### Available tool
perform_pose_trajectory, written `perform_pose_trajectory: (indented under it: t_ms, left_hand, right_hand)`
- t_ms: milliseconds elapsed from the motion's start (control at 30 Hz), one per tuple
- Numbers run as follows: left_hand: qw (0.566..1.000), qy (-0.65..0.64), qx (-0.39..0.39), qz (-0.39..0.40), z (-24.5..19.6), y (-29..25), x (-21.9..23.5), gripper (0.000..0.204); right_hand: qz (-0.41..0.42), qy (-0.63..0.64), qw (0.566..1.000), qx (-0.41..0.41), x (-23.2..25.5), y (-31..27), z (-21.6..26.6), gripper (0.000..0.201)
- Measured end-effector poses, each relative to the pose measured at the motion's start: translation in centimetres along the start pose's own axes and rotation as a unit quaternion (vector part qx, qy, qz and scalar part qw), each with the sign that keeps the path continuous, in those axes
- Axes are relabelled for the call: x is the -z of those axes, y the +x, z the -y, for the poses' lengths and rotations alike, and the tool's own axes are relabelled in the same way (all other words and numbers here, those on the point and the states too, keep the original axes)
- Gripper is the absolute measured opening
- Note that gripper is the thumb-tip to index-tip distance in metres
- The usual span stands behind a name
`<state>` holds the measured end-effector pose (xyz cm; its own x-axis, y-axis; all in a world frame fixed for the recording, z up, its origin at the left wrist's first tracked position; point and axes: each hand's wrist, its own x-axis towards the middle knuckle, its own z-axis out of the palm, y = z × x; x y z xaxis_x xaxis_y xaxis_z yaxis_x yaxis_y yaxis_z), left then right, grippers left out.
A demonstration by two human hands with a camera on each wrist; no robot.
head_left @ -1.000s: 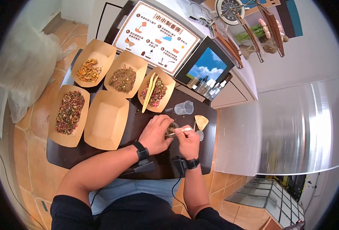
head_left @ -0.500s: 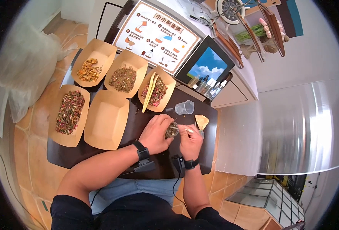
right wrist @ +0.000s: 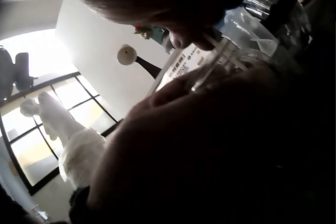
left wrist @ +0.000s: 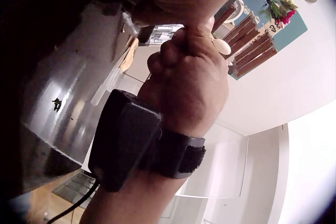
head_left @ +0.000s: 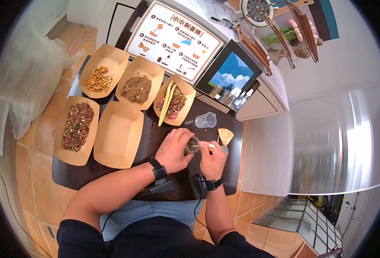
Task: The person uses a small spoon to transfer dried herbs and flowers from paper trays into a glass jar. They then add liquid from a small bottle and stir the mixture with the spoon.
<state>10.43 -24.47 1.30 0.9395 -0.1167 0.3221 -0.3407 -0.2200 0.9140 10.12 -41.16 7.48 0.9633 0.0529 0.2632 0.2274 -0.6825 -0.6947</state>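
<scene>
A small clear jar with dark bits inside stands near the table's front right. The left hand curls round its left side. From the right, the right hand pinches a thin pale stick whose tip is in the jar's mouth. A pale rounded end sticks out beside the right hand in the left wrist view. The right wrist view is dark; the left hand shows there as a shadowed shape.
Paper trays stand at the left, several with dried petals and herbs. Yellow tongs lie on one. Behind the hands is a clear measuring cup; a tan folded piece and a round clear lid are at the right.
The right hand has shifted slightly right from its place a second ago, drawing the stick's pale end back from over the jar. The left hand stays around the jar.
</scene>
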Motion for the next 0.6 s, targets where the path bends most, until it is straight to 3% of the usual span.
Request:
perform_pose_trajectory:
  t_ms: [100,200,333,467,533,600]
  left_hand:
    - [1.0,0.002,0.0,-0.009,0.2,0.1,0.2,0.067]
    - [1.0,0.0,-0.001,-0.006,0.1,0.0,0.1,0.067]
    - [1.0,0.006,-0.006,-0.007,0.2,0.1,0.1,0.067]
    - [1.0,-0.009,-0.001,-0.007,0.1,-0.2,0.1,0.066]
    - [1.0,0.002,-0.003,-0.01,0.1,0.0,0.0,0.065]
    - [1.0,-0.004,-0.003,-0.008,0.0,0.0,-0.1,0.065]
  right_hand:
    - [-0.095,0.019,0.995,0.001,0.4,-0.4,1.3,0.013]
    - [-0.096,0.027,0.995,0.022,0.4,-0.4,1.6,0.013]
    - [-0.026,-0.031,0.998,0.043,-0.9,0.4,0.2,0.011]
    - [-0.055,-0.027,0.998,0.027,-0.5,-0.1,0.9,0.011]
    - [-0.005,-0.056,0.998,0.016,-0.4,0.2,0.5,0.011]
    - [-0.006,-0.021,1.0,0.022,-0.2,0.3,0.2,0.011]
